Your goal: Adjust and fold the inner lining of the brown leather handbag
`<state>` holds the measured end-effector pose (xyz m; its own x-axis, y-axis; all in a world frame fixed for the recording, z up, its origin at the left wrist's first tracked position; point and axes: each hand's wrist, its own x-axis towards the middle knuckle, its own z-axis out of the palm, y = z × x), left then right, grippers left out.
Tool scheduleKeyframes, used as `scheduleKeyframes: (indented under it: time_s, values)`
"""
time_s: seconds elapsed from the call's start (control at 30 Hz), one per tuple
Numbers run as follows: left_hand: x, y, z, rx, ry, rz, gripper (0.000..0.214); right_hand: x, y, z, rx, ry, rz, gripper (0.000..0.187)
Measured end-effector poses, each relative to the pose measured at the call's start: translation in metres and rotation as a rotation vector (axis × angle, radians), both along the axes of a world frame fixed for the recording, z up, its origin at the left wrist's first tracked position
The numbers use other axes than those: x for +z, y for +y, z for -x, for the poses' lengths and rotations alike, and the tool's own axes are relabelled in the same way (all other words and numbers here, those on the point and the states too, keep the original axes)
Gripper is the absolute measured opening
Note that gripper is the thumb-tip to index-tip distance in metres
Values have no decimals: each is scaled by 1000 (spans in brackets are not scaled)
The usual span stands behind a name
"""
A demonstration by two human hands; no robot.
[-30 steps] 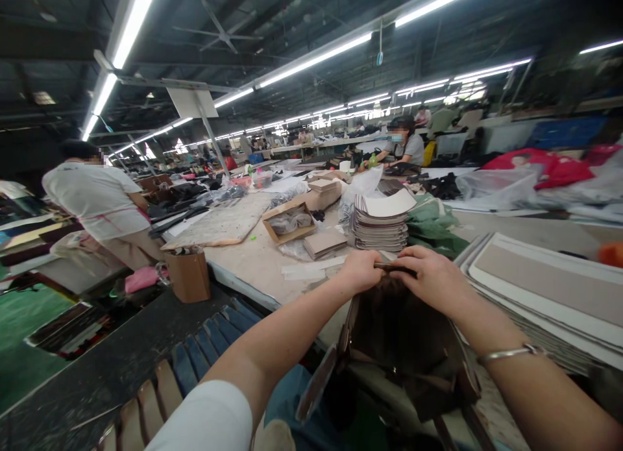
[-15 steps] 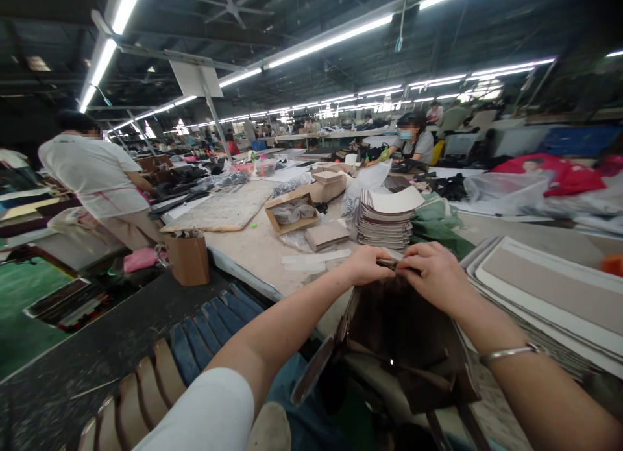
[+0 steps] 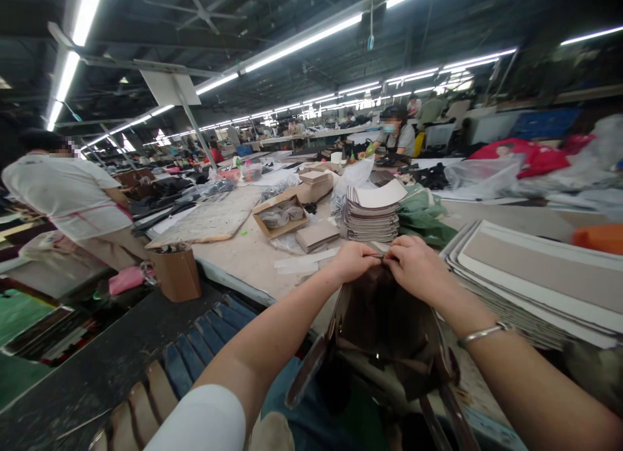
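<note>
A dark brown, glossy handbag (image 3: 389, 328) stands at the table edge in front of me, its inside facing up and its straps hanging toward me. My left hand (image 3: 357, 259) pinches the bag's far rim, fingers closed on it. Close beside it, my right hand (image 3: 413, 263) also grips that rim between thumb and fingers. The bag's outer far side is hidden from view.
Behind the hands stands a stack of curved panels (image 3: 372, 214), with small boards (image 3: 316, 235) and an open carton (image 3: 280, 217) to its left. Large white-edged panels (image 3: 535, 263) lie right. Blue and tan pieces (image 3: 195, 347) line the left bench. Co-workers stand farther off.
My view has turned slightly right, so the surroundings shift left. Both hands keep their hold on the bag's rim, and the bag's near opening has changed shape a little.
</note>
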<state>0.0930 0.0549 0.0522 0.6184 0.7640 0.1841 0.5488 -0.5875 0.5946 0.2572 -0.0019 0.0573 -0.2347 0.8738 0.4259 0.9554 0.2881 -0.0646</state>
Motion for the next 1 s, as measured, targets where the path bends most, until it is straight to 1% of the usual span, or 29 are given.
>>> scheduleKeyframes:
  time_s: [0.13,0.27,0.47,0.57,0.63,0.7,0.8,0.87,0.93,1.0]
  values:
    - [1,-4,-1,39,-4,-41,24,-1,-3,5,-65,9,-5,23]
    - [-2,-2,-2,38,-12,-34,24,-3,-4,8,-116,-17,-3,23]
    - [-4,0,-3,75,-18,-42,23,-3,-3,13,-197,-13,26,27]
    - [-3,-1,-4,100,-4,-50,23,0,-4,10,-233,8,12,20]
    - [-2,-3,-5,115,21,-63,23,2,-4,3,-273,58,14,21]
    - [0,-5,-6,129,51,-89,23,1,-4,-6,-245,120,44,24]
    - [2,-10,-8,138,93,-128,23,-3,-1,-22,-108,238,85,24]
    - [2,-12,-9,146,123,-155,23,-7,1,-29,-53,301,98,30]
    - [1,-13,-10,155,150,-185,25,-10,4,-32,-30,305,105,32]
    - [0,-12,-10,140,139,-202,25,-11,6,-32,0,256,110,26]
